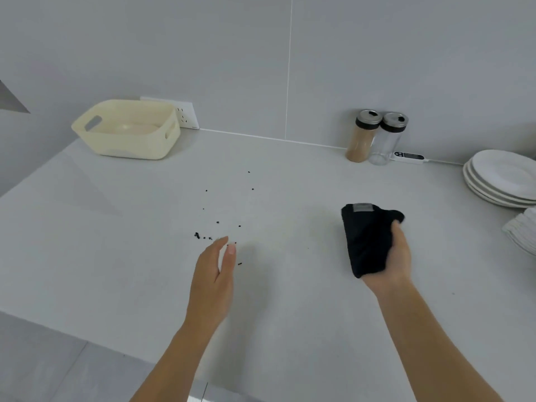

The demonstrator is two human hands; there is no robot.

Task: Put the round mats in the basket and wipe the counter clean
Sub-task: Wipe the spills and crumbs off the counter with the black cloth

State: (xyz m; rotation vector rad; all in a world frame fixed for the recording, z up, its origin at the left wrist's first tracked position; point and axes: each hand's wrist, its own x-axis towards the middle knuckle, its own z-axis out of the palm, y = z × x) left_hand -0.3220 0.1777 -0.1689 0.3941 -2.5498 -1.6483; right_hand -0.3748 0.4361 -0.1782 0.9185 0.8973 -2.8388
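Observation:
A cream plastic basket [127,140] stands at the back left of the grey counter [116,256], with pale round mats [136,129] lying inside it. Small black crumbs [217,222] are scattered over the middle of the counter. My left hand [213,275] hovers edge-on just in front of the crumbs, fingers straight and holding nothing. My right hand [398,258] is closed on a folded black cloth [367,237], held just above the counter to the right of the crumbs.
Two spice jars [374,137] stand against the back wall with a small white device [407,155] beside them. A stack of white plates [501,178] and a white ribbed stack [523,230] sit at the right edge. A wall socket [187,116] is behind the basket.

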